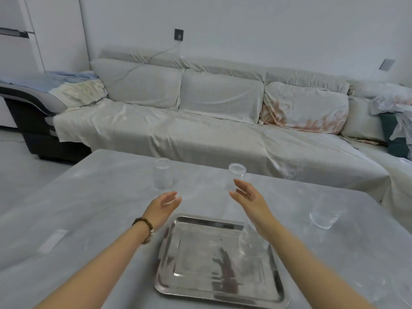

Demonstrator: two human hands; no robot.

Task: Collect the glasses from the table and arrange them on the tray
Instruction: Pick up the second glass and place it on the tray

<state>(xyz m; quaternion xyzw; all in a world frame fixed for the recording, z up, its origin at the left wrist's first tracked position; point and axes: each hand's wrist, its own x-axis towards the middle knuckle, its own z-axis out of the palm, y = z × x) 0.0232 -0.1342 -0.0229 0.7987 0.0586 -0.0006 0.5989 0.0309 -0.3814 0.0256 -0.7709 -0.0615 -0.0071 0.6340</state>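
1. Nearest, the steel tray [196,284] lies on the desk [78,219] and holds one clear glass [250,244] at its right edge, partly hidden behind the right forearm. By my judgement that is the only glass placed so far.
2. Right of the tray, well apart from it, a second glass [324,216] stands on the desk, not yet collected.
3. Beyond the tray, the left hand [163,207] and right hand [248,198] are stretched forward, fingers spread and holding nothing.
4. Farther off stand two more glasses: the far left glass [163,177], apart from the left hand, and the far right glass [236,178], just beside the right fingertips.
5. Three glasses appear left to bring in.
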